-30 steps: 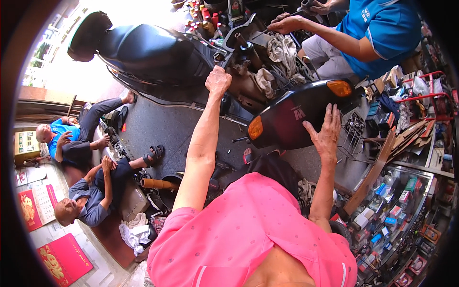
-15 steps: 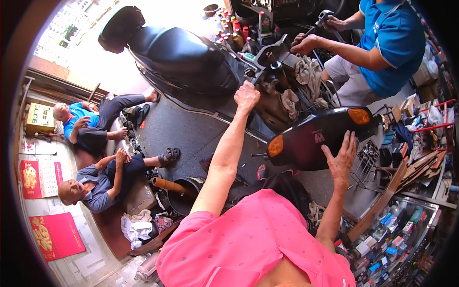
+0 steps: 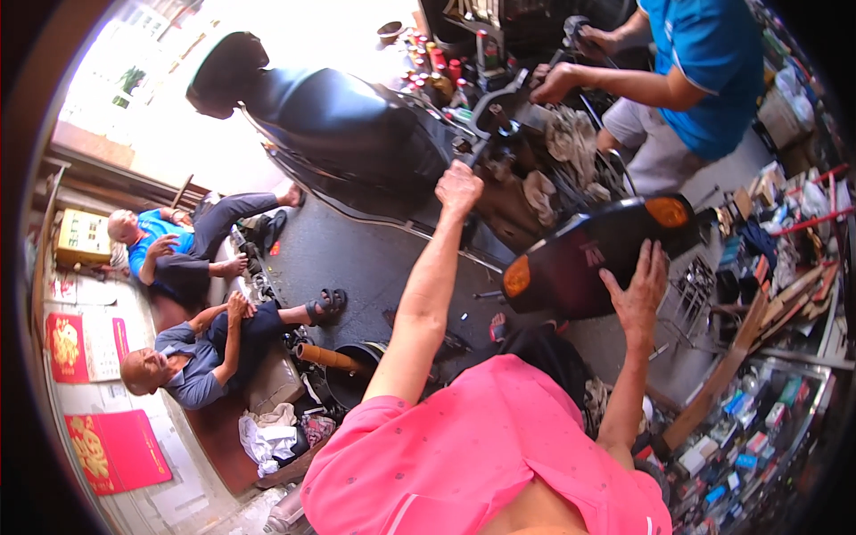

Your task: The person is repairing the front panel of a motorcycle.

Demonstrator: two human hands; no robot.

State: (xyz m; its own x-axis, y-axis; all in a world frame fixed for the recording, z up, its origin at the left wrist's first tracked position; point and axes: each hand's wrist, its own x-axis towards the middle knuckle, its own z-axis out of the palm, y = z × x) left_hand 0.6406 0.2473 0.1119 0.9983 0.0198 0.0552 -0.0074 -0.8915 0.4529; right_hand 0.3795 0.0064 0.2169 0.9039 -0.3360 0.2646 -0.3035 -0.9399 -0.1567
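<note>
My left hand (image 3: 459,185) is closed around a dark metal part of the scooter's exposed handlebar (image 3: 474,147), arm stretched forward. My right hand (image 3: 640,272) rests with spread fingers on a black scooter front panel (image 3: 580,267), which has an orange lamp at either end. The black seat (image 3: 339,125) lies to the upper left. Beige rags (image 3: 571,147) lie in the opened front of the scooter. A co-worker in a blue shirt (image 3: 704,71), at upper right, has both hands up at metal parts beside the scooter; what exactly they hold is unclear.
Two seated people (image 3: 192,366) (image 3: 160,245) line the left side. A black bucket (image 3: 348,379) with a brown tube stands near them. Bottles (image 3: 437,76) cluster behind the scooter. At right are wooden boards (image 3: 753,325), a glass display case (image 3: 749,446) and cluttered boxes.
Across the second the scene has shifted rightward in my view, along with both my hands, which keep their hold and contact. The co-worker's hands have shifted slightly.
</note>
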